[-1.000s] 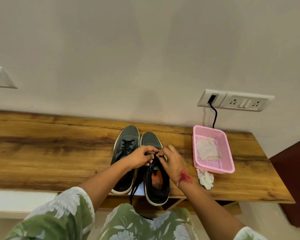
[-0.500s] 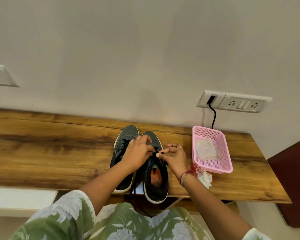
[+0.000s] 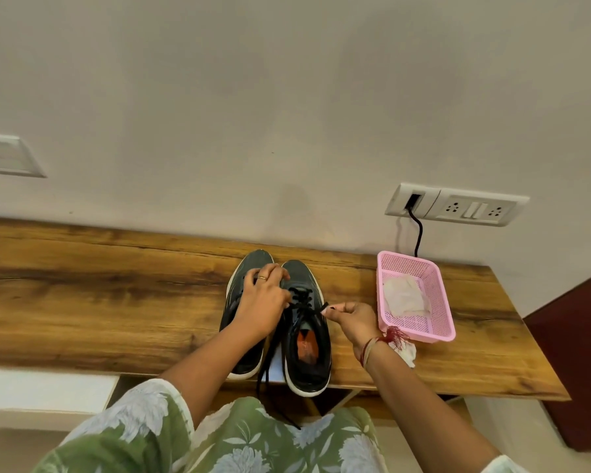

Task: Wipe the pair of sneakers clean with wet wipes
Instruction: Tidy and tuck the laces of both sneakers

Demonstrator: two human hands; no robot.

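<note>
Head view: pair side by side on desk (image 3: 99, 302), toes to wall. Right hand (image 3: 354, 319) pinches lace (image 3: 307, 310) of right sneaker (image 3: 301, 278), drawing it sideways, probably to tighten it. Left hand (image 3: 263, 302) lies curved over left sneaker (image 3: 253, 261), bracing; actual grip unclear. Wet wipes (image 3: 405, 298) untouched in pink basket (image 3: 447, 322), beside right wrist; crumpled wipe (image 3: 408, 351) just below.

the left sneaker (image 3: 249, 268) and the right sneaker (image 3: 307, 370) stand side by side on the table (image 3: 116, 302), toes toward the wall. the left hand (image 3: 263, 302) lies over both. a lace (image 3: 307, 308) runs from it to the right hand (image 3: 354, 319), just right of the pair. further right stands the basket (image 3: 437, 302) with a wipe (image 3: 405, 298) in it. a crumpled wipe (image 3: 408, 351) lies before it.
</note>
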